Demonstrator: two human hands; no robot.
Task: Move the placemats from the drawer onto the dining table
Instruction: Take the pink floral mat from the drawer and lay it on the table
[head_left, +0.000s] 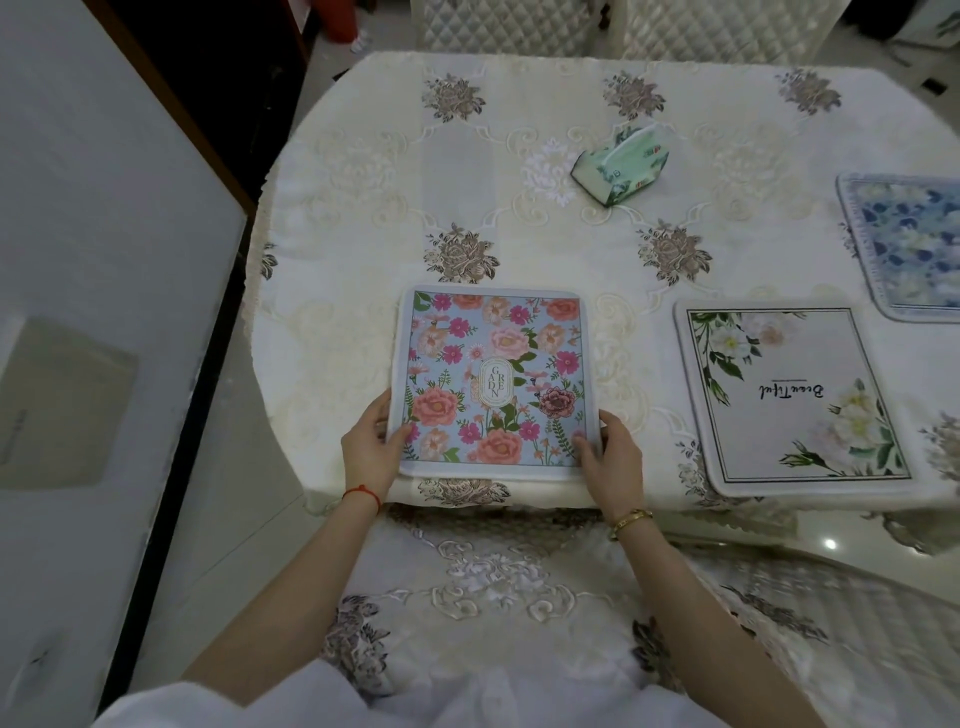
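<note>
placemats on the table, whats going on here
A person is setting out placemats on a dining table covered with an embroidered cloth. Both hands grip the pink floral placemat at its near corners, the left hand on one side and the right hand on the other; it lies flat near the table's edge. Two more already lie to the right: a white floral placemat and a blue floral placemat, partly out of frame. A green tissue pack sits mid-table.
</note>
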